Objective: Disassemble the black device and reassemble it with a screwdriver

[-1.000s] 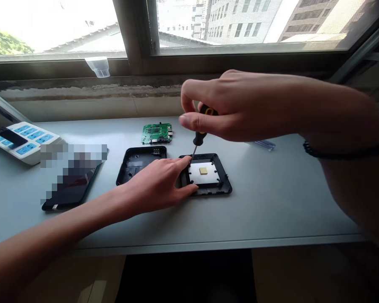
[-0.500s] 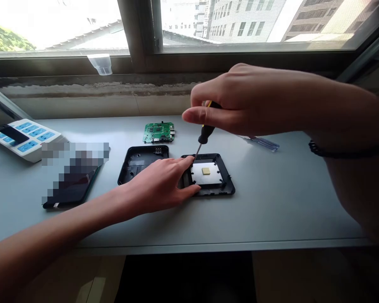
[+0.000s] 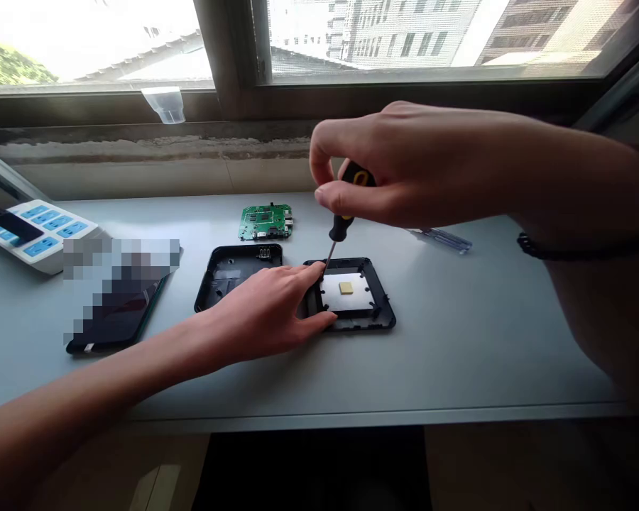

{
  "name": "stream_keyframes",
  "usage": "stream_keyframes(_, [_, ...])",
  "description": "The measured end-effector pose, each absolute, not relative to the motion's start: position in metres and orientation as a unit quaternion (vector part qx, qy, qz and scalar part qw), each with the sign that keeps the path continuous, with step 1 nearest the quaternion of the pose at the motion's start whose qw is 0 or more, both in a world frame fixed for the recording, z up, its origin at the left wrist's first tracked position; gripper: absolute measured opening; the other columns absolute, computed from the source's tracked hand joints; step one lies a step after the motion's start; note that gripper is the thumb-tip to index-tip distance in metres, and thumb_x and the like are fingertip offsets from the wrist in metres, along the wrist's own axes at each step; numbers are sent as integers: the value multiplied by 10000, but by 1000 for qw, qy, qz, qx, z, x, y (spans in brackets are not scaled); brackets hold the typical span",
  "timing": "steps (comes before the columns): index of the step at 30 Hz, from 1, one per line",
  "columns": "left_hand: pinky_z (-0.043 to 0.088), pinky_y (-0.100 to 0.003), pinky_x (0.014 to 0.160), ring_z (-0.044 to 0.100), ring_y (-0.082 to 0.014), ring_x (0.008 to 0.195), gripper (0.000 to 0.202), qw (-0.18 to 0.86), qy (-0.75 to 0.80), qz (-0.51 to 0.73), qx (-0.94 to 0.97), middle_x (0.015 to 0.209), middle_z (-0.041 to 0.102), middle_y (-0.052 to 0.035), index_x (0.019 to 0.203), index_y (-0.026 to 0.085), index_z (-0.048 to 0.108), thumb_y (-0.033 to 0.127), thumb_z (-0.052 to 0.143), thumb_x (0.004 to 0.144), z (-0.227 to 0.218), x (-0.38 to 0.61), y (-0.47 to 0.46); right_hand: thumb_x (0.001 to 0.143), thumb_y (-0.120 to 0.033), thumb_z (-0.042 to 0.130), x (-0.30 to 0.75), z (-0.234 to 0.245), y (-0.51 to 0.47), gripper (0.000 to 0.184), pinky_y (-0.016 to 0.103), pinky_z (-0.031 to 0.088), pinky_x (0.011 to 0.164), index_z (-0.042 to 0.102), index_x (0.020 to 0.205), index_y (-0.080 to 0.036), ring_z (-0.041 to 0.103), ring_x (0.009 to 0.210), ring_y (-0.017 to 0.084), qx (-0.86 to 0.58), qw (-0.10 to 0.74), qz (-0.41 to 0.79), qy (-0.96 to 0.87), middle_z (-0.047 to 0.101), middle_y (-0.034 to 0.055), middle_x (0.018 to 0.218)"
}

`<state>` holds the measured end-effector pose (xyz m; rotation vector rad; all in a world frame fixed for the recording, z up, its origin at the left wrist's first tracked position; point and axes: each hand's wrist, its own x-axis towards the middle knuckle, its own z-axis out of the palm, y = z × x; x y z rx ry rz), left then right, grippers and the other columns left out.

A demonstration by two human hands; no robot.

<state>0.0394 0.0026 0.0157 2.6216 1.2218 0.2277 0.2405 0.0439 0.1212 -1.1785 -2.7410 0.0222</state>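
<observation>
In my right hand [image 3: 367,167] is a black-and-yellow screwdriver [image 3: 339,228], tilted, with its tip down at the left edge of the metal plate. That silvery plate [image 3: 358,299] carries a small yellowish pad [image 3: 346,288] and sits inside a black plastic cover [image 3: 386,312]. My left hand [image 3: 277,305] grips the cover's left side between thumb and index finger, close to the screwdriver tip. Partly behind this hand lies the other black casing half [image 3: 213,284], open side up. A green circuit board [image 3: 266,221] rests farther back.
On the left are a phone [image 3: 117,312], partly pixelated, and a white power strip [image 3: 58,234] with blue sockets. A clear plastic packet or slim tool [image 3: 447,240] lies right of the cover. The window ledge [image 3: 192,170] bounds the table [image 3: 458,355] behind.
My right hand has turned slightly around the screwdriver handle, with its fingers shifted. The tip stays at the same spot, and my left hand keeps its hold.
</observation>
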Motion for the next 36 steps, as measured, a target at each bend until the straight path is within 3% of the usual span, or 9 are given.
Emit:
stream_keyframes(5, [522,-369,709,738,-327,968,454,119,423,73,895,1137,750,-122,1283,159,612,452,614,937,16,39,2,965,-454,573,246,120,49,358,221,295,523,502,1221,-214,395,495,35,-358,60,51,-931,527,-102,655])
stream_keyframes(11, [515,-368,702,739,-322,944,443,113,420,76,897,1116,753,-115,1276,161,614,453,608,942,16,39,2,1013,-347,444,236,121,44,290,251,277,516,606,842,-178,326,486,53,-337,104,-21,-936,379,-60,545])
stream_keyframes(15, [516,-365,704,740,-322,955,451,112,422,74,897,1126,751,-125,1283,156,611,450,613,941,16,39,3,949,-357,523,236,122,43,174,243,262,427,588,1050,-230,422,464,63,-338,70,23,-938,516,-72,607])
stream_keyframes(20, [511,-357,709,740,-319,954,469,111,425,71,896,1100,757,-110,1303,166,603,460,621,937,16,39,3,1031,-421,421,235,118,44,455,265,242,501,489,658,-169,274,448,46,-333,127,-46,-933,293,-60,492])
stream_keyframes(23, [515,-359,716,738,-325,975,466,112,428,68,894,1114,756,-111,1302,164,604,453,626,936,15,39,3,974,-282,535,237,120,45,103,233,248,527,587,970,-193,330,452,29,-353,97,-6,-931,406,-110,533])
stream_keyframes(25, [517,-366,710,740,-327,957,473,114,427,65,895,1093,758,-107,1306,159,602,455,622,937,16,40,2,969,-340,571,238,122,45,187,222,265,532,569,1113,-220,390,456,30,-370,66,23,-926,466,-126,570])
stream_keyframes(29, [531,-383,727,740,-337,976,479,117,427,67,894,1143,751,-116,1315,157,598,451,616,937,17,40,2,1044,-537,388,241,122,49,502,259,258,544,589,768,-169,303,449,28,-372,89,-43,-923,332,-79,512])
stream_keyframes(33, [542,-396,753,735,-343,1016,478,122,424,69,895,1182,742,-120,1320,159,598,450,612,941,17,39,4,998,-362,532,244,120,54,181,243,285,560,583,1073,-206,412,480,22,-378,90,0,-922,487,-117,627])
stream_keyframes(36, [543,-398,745,738,-340,985,501,119,425,70,895,1146,749,-110,1334,160,592,467,615,939,16,39,4,983,-435,547,243,119,54,247,242,300,562,569,1075,-207,422,487,31,-375,77,12,-924,492,-113,636])
